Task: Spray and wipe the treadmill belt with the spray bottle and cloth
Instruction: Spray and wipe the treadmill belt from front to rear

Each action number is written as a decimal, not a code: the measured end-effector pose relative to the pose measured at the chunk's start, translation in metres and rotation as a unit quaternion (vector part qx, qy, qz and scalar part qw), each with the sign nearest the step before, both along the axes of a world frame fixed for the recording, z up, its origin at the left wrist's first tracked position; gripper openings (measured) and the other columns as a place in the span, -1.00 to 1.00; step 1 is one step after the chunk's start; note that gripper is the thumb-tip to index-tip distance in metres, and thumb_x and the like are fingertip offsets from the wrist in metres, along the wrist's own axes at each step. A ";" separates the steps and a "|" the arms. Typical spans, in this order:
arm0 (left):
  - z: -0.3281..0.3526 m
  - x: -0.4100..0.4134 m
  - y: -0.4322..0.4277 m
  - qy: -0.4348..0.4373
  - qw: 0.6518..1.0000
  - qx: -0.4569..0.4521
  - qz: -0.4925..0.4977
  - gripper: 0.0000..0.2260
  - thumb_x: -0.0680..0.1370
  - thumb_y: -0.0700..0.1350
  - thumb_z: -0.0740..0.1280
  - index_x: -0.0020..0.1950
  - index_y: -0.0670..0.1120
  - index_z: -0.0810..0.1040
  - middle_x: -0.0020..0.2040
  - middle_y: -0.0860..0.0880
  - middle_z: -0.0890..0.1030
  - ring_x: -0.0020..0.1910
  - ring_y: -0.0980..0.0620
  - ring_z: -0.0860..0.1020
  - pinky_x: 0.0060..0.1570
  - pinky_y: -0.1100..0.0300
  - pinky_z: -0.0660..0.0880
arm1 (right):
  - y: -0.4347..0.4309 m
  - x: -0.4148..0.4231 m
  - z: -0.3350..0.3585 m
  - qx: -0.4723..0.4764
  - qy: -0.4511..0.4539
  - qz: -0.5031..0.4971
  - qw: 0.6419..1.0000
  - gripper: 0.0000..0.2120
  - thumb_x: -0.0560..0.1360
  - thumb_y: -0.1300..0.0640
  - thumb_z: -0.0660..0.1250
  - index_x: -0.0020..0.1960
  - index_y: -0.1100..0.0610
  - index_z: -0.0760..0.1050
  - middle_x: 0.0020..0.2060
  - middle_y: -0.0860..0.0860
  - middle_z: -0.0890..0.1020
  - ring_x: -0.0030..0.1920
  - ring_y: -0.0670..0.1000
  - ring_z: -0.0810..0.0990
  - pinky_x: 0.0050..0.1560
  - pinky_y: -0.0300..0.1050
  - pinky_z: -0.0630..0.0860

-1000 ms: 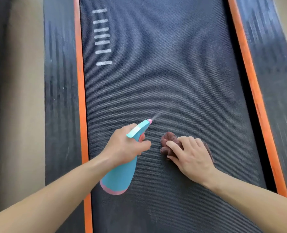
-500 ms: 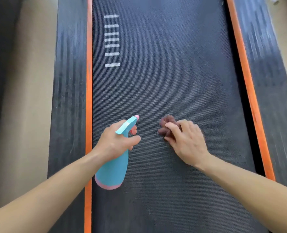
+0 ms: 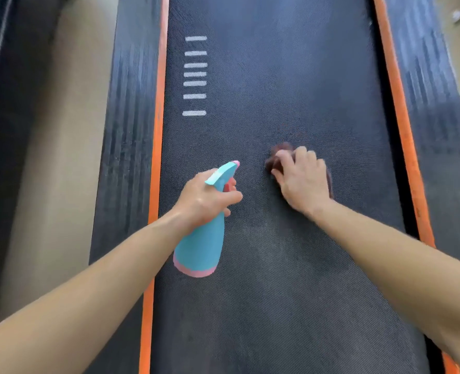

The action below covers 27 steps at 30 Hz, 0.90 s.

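Observation:
The dark textured treadmill belt (image 3: 290, 85) fills the middle of the view. My left hand (image 3: 206, 198) grips a teal spray bottle (image 3: 200, 249) with a pink base, held above the belt's left part, nozzle pointing forward. No spray shows at the nozzle. My right hand (image 3: 303, 179) presses a crumpled brown cloth (image 3: 278, 155) flat on the belt just right of the bottle. Hand and cloth are motion-blurred; most of the cloth is hidden under the fingers.
Orange strips (image 3: 157, 136) (image 3: 401, 117) border the belt, with black ribbed side rails (image 3: 126, 125) (image 3: 436, 103) outside them. Several white stripes (image 3: 195, 75) mark the belt's far left. Beige floor (image 3: 53, 157) lies left of the treadmill.
A second ago the bottle was spraying mist onto the belt; the spray has stopped. My right hand has pushed the cloth forward along the belt. The left hand barely shifted.

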<state>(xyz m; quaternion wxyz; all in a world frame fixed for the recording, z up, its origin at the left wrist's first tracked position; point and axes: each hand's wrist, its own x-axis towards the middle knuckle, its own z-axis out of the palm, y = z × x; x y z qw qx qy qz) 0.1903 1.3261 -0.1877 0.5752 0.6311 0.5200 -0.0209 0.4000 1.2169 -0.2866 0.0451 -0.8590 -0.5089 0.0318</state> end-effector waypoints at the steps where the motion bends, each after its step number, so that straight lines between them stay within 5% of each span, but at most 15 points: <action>1: -0.004 0.000 0.001 -0.001 1.000 0.001 0.000 -0.53 0.29 0.01 0.51 0.21 0.07 0.70 -0.04 -0.01 0.75 -0.26 0.02 0.71 -0.01 -0.11 0.73 | -0.019 -0.023 -0.001 0.009 0.005 0.050 0.999 -0.67 0.56 -0.17 0.25 0.17 0.04 0.46 0.00 0.16 0.48 -0.03 0.23 0.48 -0.08 0.17 0.39; 6: -0.018 -0.002 0.002 -0.007 1.000 0.012 -0.005 -0.62 0.41 -0.09 0.54 0.21 0.15 0.70 -0.10 0.09 0.71 -0.32 0.09 0.68 -0.03 -0.05 0.73 | -0.080 -0.073 -0.003 -0.007 0.023 0.297 0.955 -0.67 0.58 -0.20 0.24 0.22 -0.03 0.48 -0.03 0.09 0.49 -0.09 0.17 0.47 -0.13 0.11 0.40; 9: -0.020 -0.005 0.004 -0.001 1.000 0.005 -0.004 -0.68 0.45 -0.11 0.53 0.18 0.12 0.69 -0.09 0.09 0.70 -0.33 0.04 0.71 -0.10 0.12 0.71 | -0.024 -0.027 -0.013 0.023 -0.022 0.202 0.979 -0.64 0.56 -0.20 0.23 0.22 0.01 0.48 -0.02 0.15 0.50 -0.06 0.22 0.51 -0.12 0.14 0.44; 12: -0.019 -0.008 0.005 0.008 1.000 -0.002 -0.017 -0.57 0.38 -0.01 0.53 0.26 0.10 0.68 -0.07 0.07 0.72 -0.28 0.01 0.74 0.04 -0.03 0.72 | 0.039 0.039 -0.010 0.008 -0.024 0.028 0.999 -0.59 0.58 -0.19 0.25 0.31 0.04 0.42 0.11 0.23 0.48 0.10 0.28 0.48 0.06 0.21 0.44; 14: -0.020 -0.010 0.009 0.004 1.000 -0.004 -0.012 -0.54 0.35 0.00 0.52 0.26 0.08 0.68 -0.05 0.05 0.73 -0.28 0.02 0.73 0.04 -0.10 0.72 | 0.056 0.054 -0.008 -0.005 -0.026 0.004 1.000 -0.59 0.60 -0.18 0.23 0.32 0.05 0.39 0.17 0.26 0.46 0.15 0.29 0.46 0.11 0.23 0.41; 19: -0.025 -0.012 0.018 -0.026 0.999 -0.012 0.026 -0.64 0.41 -0.08 0.54 0.18 0.17 0.67 -0.09 0.09 0.67 -0.25 0.05 0.66 -0.16 0.12 0.70 | -0.005 -0.041 -0.009 0.028 -0.024 0.115 0.993 -0.68 0.57 -0.18 0.26 0.17 0.02 0.46 0.00 0.17 0.49 -0.03 0.23 0.49 -0.07 0.18 0.40; 23: -0.033 -0.012 0.020 -0.024 0.999 -0.020 0.033 -0.67 0.30 0.00 0.49 0.05 0.20 0.67 -0.09 0.07 0.69 -0.22 0.06 0.67 -0.02 -0.10 0.73 | -0.068 -0.093 -0.009 0.013 0.016 0.303 0.953 -0.70 0.60 -0.16 0.23 0.22 -0.01 0.47 -0.05 0.11 0.50 -0.09 0.18 0.48 -0.13 0.14 0.39; 27: -0.035 -0.004 0.022 -0.044 0.998 -0.016 0.029 -0.66 0.39 -0.10 0.52 0.10 0.23 0.65 -0.07 0.08 0.67 -0.20 0.09 0.64 -0.09 0.03 0.73 | -0.024 -0.058 -0.016 0.027 0.005 0.268 0.963 -0.66 0.57 -0.23 0.23 0.19 -0.04 0.47 -0.05 0.11 0.49 -0.08 0.18 0.48 -0.13 0.12 0.39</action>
